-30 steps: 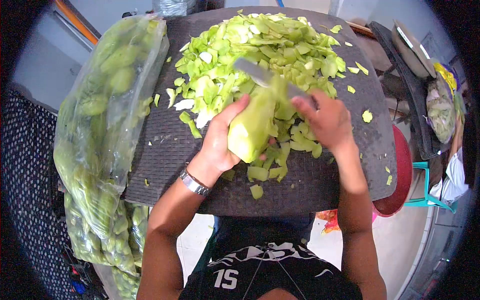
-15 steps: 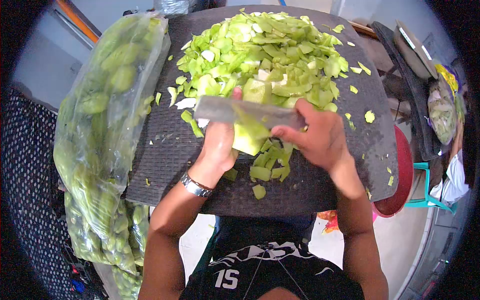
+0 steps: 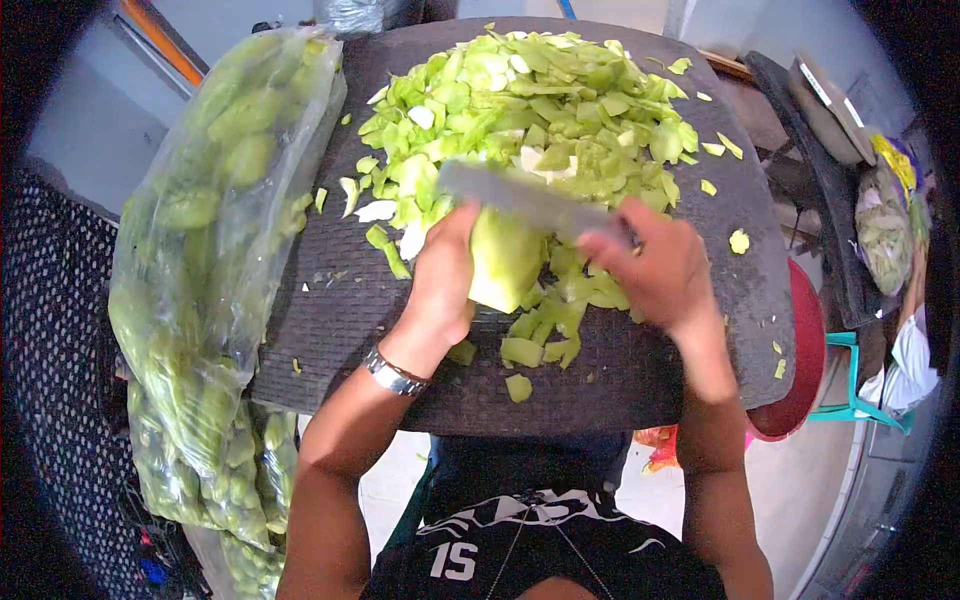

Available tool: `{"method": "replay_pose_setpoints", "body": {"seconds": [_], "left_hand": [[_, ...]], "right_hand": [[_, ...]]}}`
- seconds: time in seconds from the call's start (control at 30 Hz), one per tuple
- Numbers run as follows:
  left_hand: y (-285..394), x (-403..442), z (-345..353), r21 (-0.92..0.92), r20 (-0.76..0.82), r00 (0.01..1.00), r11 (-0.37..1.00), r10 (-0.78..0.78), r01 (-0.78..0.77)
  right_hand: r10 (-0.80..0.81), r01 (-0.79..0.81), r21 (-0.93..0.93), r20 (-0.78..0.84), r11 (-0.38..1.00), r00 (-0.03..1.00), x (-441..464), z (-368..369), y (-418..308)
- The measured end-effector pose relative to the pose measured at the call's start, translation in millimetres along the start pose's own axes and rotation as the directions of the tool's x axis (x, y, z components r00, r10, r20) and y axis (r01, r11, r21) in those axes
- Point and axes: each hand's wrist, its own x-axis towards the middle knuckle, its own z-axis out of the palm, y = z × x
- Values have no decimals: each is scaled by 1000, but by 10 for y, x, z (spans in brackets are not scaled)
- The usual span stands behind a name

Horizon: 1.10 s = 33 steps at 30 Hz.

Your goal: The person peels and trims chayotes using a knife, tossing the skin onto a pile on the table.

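Note:
My left hand (image 3: 443, 262), with a metal watch on its wrist, is closed around the left side of a pale green, mostly peeled fruit (image 3: 503, 262). I cannot tell its exact kind. My right hand (image 3: 655, 262) grips the handle end of a broad-bladed knife (image 3: 520, 197). The blade, blurred by motion, points left across the top of the fruit, near my left fingertips. Behind the knife rises a large heap of green peels and slices (image 3: 540, 95). Several loose peels (image 3: 540, 335) lie on the dark table (image 3: 350, 335) just below and right of the fruit.
A long clear plastic bag of green produce (image 3: 205, 210) leans along the table's left edge, with more filled bags (image 3: 215, 460) beneath it. On the right are a red tub (image 3: 805, 350), a teal stool (image 3: 850, 385) and another bag of produce (image 3: 883, 235).
The knife has risen away from the fruit's face, its handle end moving right with my right hand. A peel strip at the blade has come away. My left hand keeps its hold.

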Motion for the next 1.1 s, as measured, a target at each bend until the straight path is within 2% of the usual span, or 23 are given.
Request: {"method": "replay_pose_setpoints", "body": {"seconds": [0.03,0.07,0.2,0.27,0.3,0.37,0.4,0.43,0.47,0.53,0.57,0.67,0.7,0.8,0.87,0.97,1.0,1.07,1.1], "left_hand": [[-12,-21,9,32,-30,998,998,51,-50],[-15,-10,-3,67,-17,998,996,65,-64],[-26,48,-45,191,35,994,976,100,-105],[-35,49,-37,245,35,992,962,119,-124],[-24,45,-29,210,43,995,973,94,-101],[4,27,-17,141,59,997,989,42,-50],[-46,52,-45,130,28,995,986,97,-100],[-131,98,-91,120,-4,988,981,152,-151],[-176,125,-119,111,-35,978,973,208,-203],[-63,82,-94,167,17,995,981,101,-102],[-12,53,-79,194,39,998,980,45,-51],[2,20,-16,181,-10,998,981,70,-67],[17,16,-11,130,18,999,991,28,-30],[79,-4,-28,-13,120,991,998,-57,59],[101,-17,-23,-100,214,975,991,-64,87],[53,34,-80,105,297,955,993,12,-45],[61,24,-77,205,278,960,975,30,-90],[63,-20,-53,400,250,966,901,69,-168],[-8,-50,-71,313,236,969,937,79,-152]], "right_hand": [[-79,80,-21,28,997,996,-48,2,-101],[-49,48,-66,-6,997,999,-41,-6,-99],[102,-126,-253,-105,959,989,38,-89,106],[245,-269,-197,-134,943,960,54,-250,132],[251,-260,-155,-77,953,965,58,-270,138],[155,-159,-48,-69,986,985,11,-160,76],[108,-107,6,-67,994,992,-27,-96,11],[65,-68,-106,-38,992,997,-60,-59,-83],[84,-87,-141,-24,986,996,-54,-67,-102],[126,-123,-210,2,970,992,-44,-83,-129],[151,-161,-242,-60,957,987,-25,-115,-39],[298,-335,-169,-211,927,931,32,-255,154],[325,-355,-133,-203,925,924,43,-283,157],[291,-285,64,-104,956,951,53,-184,187],[252,-248,93,-34,964,967,35,-165,125],[162,-162,137,9,977,987,9,-120,58],[128,-129,151,11,980,992,2,-101,43],[-58,55,69,43,996,997,-31,-53,27],[-148,146,32,65,989,987,-53,-31,15]]}}
